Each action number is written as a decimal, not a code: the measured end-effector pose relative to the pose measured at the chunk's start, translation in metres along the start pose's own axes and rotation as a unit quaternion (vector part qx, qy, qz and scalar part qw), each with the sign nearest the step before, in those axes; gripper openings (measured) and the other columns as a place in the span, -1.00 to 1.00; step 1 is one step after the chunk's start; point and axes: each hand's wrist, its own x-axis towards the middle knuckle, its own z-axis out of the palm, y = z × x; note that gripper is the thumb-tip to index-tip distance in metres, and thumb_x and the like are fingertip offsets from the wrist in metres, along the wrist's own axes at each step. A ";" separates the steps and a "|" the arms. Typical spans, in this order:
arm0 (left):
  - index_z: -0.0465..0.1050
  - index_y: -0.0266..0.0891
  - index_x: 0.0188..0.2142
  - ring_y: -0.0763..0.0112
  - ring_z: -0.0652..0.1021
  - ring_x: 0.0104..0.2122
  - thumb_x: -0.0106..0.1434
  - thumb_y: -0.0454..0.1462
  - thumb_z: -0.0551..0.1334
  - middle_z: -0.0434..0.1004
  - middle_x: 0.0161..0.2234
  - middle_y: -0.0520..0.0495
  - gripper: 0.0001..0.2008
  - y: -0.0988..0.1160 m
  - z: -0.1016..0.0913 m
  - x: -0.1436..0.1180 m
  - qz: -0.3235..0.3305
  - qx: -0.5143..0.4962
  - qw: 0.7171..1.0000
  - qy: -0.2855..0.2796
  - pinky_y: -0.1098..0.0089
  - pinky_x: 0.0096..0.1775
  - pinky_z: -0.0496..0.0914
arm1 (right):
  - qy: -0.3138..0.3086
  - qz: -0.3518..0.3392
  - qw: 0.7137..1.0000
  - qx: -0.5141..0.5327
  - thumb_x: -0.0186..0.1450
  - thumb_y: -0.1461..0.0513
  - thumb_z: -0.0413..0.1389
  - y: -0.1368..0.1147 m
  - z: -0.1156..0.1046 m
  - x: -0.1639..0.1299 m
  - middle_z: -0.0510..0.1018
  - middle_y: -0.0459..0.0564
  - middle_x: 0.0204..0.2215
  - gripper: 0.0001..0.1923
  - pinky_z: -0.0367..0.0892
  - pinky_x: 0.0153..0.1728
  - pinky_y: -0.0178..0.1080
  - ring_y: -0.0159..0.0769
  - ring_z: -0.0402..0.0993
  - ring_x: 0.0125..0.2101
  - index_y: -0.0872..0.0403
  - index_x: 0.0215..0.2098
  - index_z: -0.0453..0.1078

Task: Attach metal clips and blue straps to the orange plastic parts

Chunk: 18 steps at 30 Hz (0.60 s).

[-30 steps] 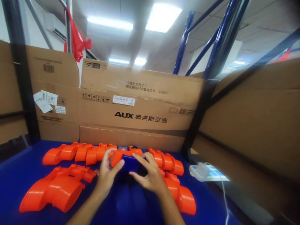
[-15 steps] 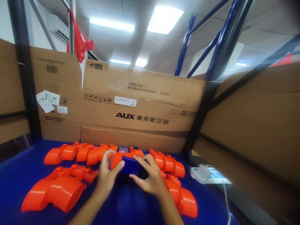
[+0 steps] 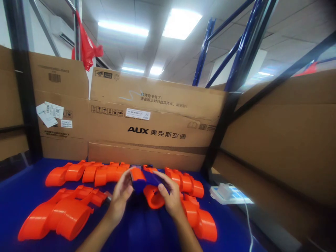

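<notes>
Both hands hold one orange and blue plastic part (image 3: 147,185) just above the blue table (image 3: 23,196), in the middle of the view and close to the person. The left hand (image 3: 121,196) grips the part on its left end, with the thumb on top and the fingers curled under it. The right hand (image 3: 170,199) grasps it from the right side, with the fingers bent over the blue section and the thumb near the round orange opening that faces the camera. Behind the hands a row of orange parts (image 3: 86,172) lies along the foot of a large cardboard box (image 3: 157,119). A bigger pile of orange parts (image 3: 57,217) rests on the table to the left, and two more orange pieces (image 3: 199,220) lie just beside the right wrist. Farther right, near the shelf post, there is a white power strip (image 3: 228,194) with a cable.
</notes>
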 end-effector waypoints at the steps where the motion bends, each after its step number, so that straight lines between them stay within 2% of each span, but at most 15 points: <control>1: 0.47 -0.11 0.07 -0.04 0.40 0.17 0.08 -0.13 0.44 0.49 0.12 -0.19 -0.46 -0.001 -0.001 -0.001 0.000 0.003 1.000 -0.021 0.11 0.17 0.29 | -0.020 0.025 0.999 0.033 0.33 -0.09 0.08 0.001 0.001 0.001 0.61 0.09 -0.06 -0.53 0.37 0.04 0.05 0.04 0.52 -0.05 -0.05 0.08 0.49; 3: 0.51 -0.14 0.02 -0.04 0.46 0.11 0.02 -0.18 0.47 0.56 0.02 -0.20 -0.46 -0.003 -0.002 -0.002 0.003 0.013 0.999 -0.038 0.12 0.14 0.32 | -0.063 0.069 0.993 0.074 0.34 -0.12 0.05 0.001 0.003 0.001 0.65 0.05 -0.16 -0.53 0.39 0.02 0.03 0.02 0.55 -0.10 -0.04 -0.01 0.55; 4: 0.53 -0.14 0.00 -0.02 0.49 0.08 0.00 -0.19 0.49 0.59 -0.03 -0.18 -0.47 -0.004 -0.004 -0.002 0.007 0.016 0.999 -0.026 0.14 0.12 0.34 | -0.081 0.089 0.989 0.083 0.34 -0.12 0.05 0.001 0.004 0.000 0.66 0.04 -0.21 -0.53 0.39 0.02 0.03 0.01 0.56 -0.11 -0.03 -0.04 0.57; 7: 0.56 -0.19 -0.11 0.10 0.58 -0.07 -0.01 -0.17 0.50 0.65 -0.18 -0.13 -0.55 -0.006 -0.006 0.001 -0.004 0.014 0.998 0.063 0.23 0.02 0.42 | -0.109 0.116 0.983 0.088 0.35 -0.14 0.02 -0.003 0.007 -0.002 0.66 0.02 -0.21 -0.52 0.39 0.03 0.03 0.01 0.54 -0.07 -0.04 -0.08 0.58; 9: 0.56 -0.24 -0.20 0.20 0.63 -0.24 0.03 -0.09 0.47 0.66 -0.31 -0.09 -0.62 -0.004 -0.005 0.005 -0.035 -0.005 0.992 0.121 0.29 -0.12 0.47 | -0.124 0.091 0.985 0.083 0.35 -0.15 0.03 -0.007 0.006 -0.003 0.61 0.03 -0.05 -0.50 0.34 0.09 0.04 0.01 0.49 0.03 -0.07 0.04 0.51; 12: 0.53 -0.27 -0.32 0.29 0.62 -0.43 0.07 0.02 0.42 0.63 -0.46 -0.03 -0.60 0.004 -0.002 0.013 -0.059 -0.046 0.982 0.171 0.35 -0.31 0.49 | -0.134 0.008 0.989 0.062 0.27 -0.15 0.15 -0.012 0.001 0.000 0.43 0.08 0.19 -0.34 0.23 0.19 0.06 0.03 0.32 0.19 -0.08 0.24 0.32; 14: 0.51 -0.26 -0.32 0.31 0.62 -0.46 0.06 0.03 0.42 0.63 -0.46 -0.01 -0.59 0.008 -0.001 0.017 -0.062 -0.060 0.978 0.190 0.38 -0.36 0.49 | -0.132 -0.043 0.990 0.026 0.18 -0.12 0.26 -0.014 -0.002 0.002 0.39 0.12 0.21 -0.27 0.20 0.20 0.07 0.06 0.29 0.21 -0.06 0.24 0.31; 18: 0.51 -0.26 -0.29 0.35 0.62 -0.46 0.07 0.01 0.43 0.63 -0.45 0.01 -0.60 0.007 -0.004 0.022 -0.085 -0.066 0.974 0.198 0.41 -0.38 0.50 | -0.134 -0.088 0.985 -0.057 0.11 0.02 0.37 -0.017 0.001 0.001 0.49 0.14 0.11 -0.40 0.27 0.16 0.03 0.02 0.42 0.11 -0.03 0.08 0.44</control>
